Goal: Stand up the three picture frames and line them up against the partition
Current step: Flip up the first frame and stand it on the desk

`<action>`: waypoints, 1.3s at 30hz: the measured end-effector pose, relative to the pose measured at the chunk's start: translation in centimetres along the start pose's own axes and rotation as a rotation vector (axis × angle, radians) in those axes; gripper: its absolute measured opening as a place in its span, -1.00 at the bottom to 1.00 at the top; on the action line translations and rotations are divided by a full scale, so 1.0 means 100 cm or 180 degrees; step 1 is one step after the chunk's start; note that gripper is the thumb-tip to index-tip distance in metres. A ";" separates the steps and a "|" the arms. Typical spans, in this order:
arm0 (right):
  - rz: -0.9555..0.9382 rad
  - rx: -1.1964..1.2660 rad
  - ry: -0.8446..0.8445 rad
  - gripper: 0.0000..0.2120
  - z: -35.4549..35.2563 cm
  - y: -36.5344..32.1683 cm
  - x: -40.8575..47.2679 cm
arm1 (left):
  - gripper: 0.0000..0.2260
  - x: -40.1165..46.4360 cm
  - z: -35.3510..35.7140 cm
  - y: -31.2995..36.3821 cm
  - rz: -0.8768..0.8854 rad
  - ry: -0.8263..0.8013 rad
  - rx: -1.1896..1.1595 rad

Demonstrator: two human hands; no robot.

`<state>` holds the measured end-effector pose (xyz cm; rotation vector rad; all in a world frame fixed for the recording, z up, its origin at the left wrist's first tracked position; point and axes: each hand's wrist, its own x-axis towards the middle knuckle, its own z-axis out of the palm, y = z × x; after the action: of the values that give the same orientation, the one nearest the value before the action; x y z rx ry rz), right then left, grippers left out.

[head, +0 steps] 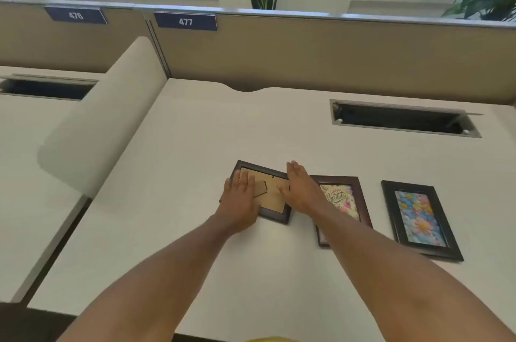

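Note:
Three picture frames lie flat on the white desk [195, 230]. The left frame [275, 212] is face down, showing its brown cardboard back and a partly raised stand flap. My left hand [241, 202] rests on its left half, fingers together. My right hand [300, 191] presses along its right edge, fingers straight. The middle frame [342, 199], dark brown with a "Happy Birthday" picture, lies face up, partly hidden under my right forearm. At the right a black frame [418, 219] with a flower picture lies face up. The tan partition [335, 54] stands at the desk's far edge.
An open cable slot [402, 119] is cut into the desk at the back right. A rounded side divider [103, 118] rises on the left, with a neighbouring desk beyond it. Number plates 476 and 477 hang on the partition, plants behind it.

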<state>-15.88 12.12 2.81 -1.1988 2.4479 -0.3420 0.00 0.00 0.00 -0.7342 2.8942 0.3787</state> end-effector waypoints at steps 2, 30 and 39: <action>0.0124 0.0053 -0.0062 -0.35 -0.001 0.000 0.005 | -0.31 -0.004 0.005 0.000 -0.0104 -0.0102 -0.0200; 0.0729 0.3529 -0.0093 -0.60 -0.042 0.018 0.008 | -0.41 -0.024 0.021 -0.032 0.0827 0.0897 -0.0622; -0.0324 0.2630 0.0028 -0.67 -0.061 0.011 0.003 | -0.62 -0.028 0.012 -0.026 0.0721 0.1197 -0.1344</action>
<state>-19.55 12.87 7.81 -0.9246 1.8988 -1.2324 3.75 -0.65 -1.23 -0.5774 3.3058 1.0022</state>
